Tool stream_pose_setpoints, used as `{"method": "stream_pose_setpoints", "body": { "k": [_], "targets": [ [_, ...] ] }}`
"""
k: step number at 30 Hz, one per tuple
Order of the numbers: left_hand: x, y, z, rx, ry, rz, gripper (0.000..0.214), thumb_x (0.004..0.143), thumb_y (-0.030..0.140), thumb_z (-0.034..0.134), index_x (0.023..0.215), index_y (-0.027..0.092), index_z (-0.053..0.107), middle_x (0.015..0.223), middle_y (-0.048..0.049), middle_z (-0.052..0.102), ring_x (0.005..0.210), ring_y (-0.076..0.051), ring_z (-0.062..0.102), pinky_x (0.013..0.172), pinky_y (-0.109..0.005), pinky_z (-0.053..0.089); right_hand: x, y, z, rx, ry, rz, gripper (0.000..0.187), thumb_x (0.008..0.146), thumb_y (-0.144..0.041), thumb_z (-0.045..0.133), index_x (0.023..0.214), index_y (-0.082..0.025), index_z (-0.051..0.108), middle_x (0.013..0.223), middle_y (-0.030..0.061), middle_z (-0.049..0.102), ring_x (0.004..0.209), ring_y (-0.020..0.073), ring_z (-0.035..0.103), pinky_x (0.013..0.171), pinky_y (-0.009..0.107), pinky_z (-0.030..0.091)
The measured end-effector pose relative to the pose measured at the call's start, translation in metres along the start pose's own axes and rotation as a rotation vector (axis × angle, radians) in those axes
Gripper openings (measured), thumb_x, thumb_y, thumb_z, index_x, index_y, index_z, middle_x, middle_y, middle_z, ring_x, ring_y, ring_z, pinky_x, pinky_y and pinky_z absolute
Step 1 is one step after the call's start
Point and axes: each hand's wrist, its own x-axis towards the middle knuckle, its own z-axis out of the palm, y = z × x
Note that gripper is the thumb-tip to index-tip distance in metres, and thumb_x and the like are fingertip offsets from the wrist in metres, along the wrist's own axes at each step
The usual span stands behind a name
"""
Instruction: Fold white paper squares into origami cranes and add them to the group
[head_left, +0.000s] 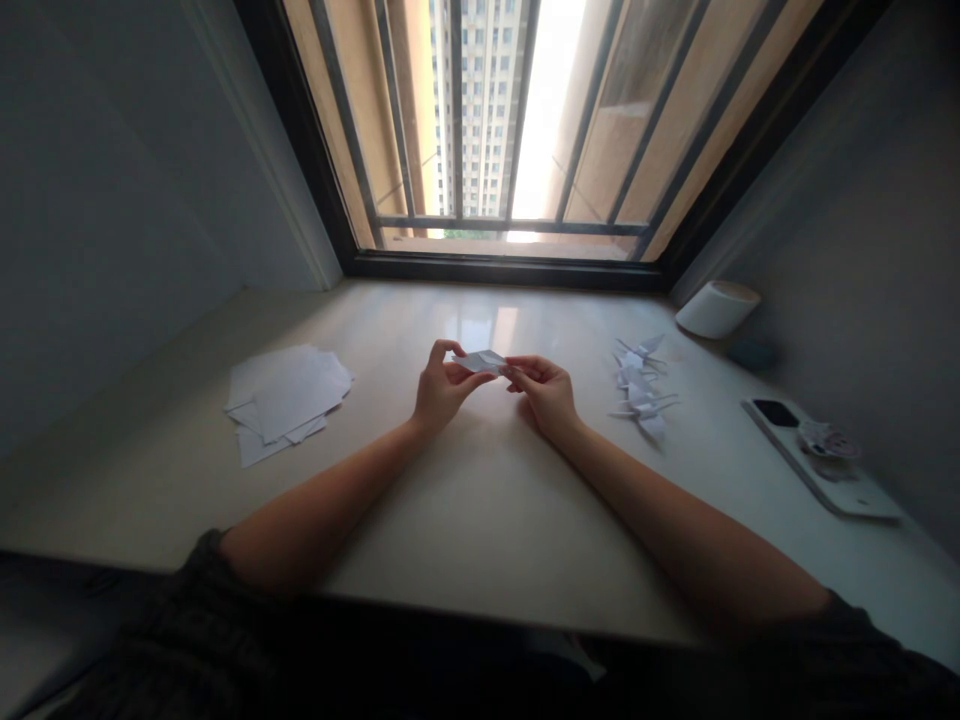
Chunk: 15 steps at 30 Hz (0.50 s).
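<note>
A small piece of folded white paper (482, 361), pointed at its left end, is held between both hands above the pale tabletop (480, 520). My left hand (442, 385) pinches it from the left, thumb along the near edge and index finger curled over the far side. On the right end, the thumb and fingers of my right hand (544, 388) are closed on the same paper. Several folded paper cranes (641, 385) sit in a row to the right of my right hand. Left of my left hand lies a loose stack of white paper sheets (289, 400).
A white phone (817, 460) with a round grip on its back lies at the right. Behind it, a white cup-like object (718, 308) stands by the right wall. A barred window (502, 268) rises at the far edge.
</note>
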Motion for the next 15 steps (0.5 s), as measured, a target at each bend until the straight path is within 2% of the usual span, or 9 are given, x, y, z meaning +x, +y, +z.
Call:
{"method": "stream_pose_setpoints", "body": {
  "k": [3, 7, 11, 15],
  "targets": [
    [0.0014, 0.0000, 0.0012, -0.037, 0.008, -0.017, 0.051, 0.067, 0.034, 0.080, 0.092, 0.022, 0.037, 0.084, -0.0041, 0.075, 0.079, -0.021, 0.073, 0.074, -0.032, 0.057, -0.0004, 0.0007, -0.0002, -0.008, -0.026, 0.001, 0.032, 0.057, -0.041, 0.083, 0.080, -0.021, 0.073, 0.074, 0.0022, 0.073, 0.062, 0.0141, 0.063, 0.061, 0.030, 0.053],
    [0.0038, 0.0003, 0.0021, -0.052, 0.012, -0.042, 0.053, 0.068, 0.035, 0.079, 0.097, 0.022, 0.037, 0.077, -0.0026, 0.074, 0.070, -0.020, 0.072, 0.067, -0.029, 0.056, 0.0001, 0.0006, -0.0007, -0.027, -0.012, 0.009, 0.035, 0.057, -0.043, 0.082, 0.081, -0.020, 0.071, 0.067, 0.0004, 0.071, 0.056, 0.0127, 0.059, 0.060, 0.030, 0.051],
    [0.0049, 0.0026, 0.0029, -0.047, 0.020, -0.086, 0.054, 0.067, 0.035, 0.080, 0.104, 0.019, 0.044, 0.075, -0.0037, 0.074, 0.066, -0.018, 0.071, 0.063, -0.026, 0.054, 0.0015, 0.0016, -0.0017, -0.036, -0.025, 0.005, 0.036, 0.058, -0.043, 0.081, 0.083, -0.020, 0.070, 0.061, -0.0017, 0.069, 0.052, 0.0117, 0.057, 0.058, 0.029, 0.048],
    [0.0039, 0.0054, 0.0032, -0.022, 0.022, -0.093, 0.054, 0.066, 0.033, 0.081, 0.108, 0.016, 0.051, 0.077, -0.0049, 0.074, 0.068, -0.018, 0.071, 0.065, -0.026, 0.055, 0.0024, 0.0026, -0.0029, -0.056, -0.067, -0.010, 0.038, 0.063, -0.043, 0.079, 0.093, -0.021, 0.070, 0.057, -0.0039, 0.065, 0.053, 0.0114, 0.058, 0.059, 0.027, 0.046]
  ]
}}
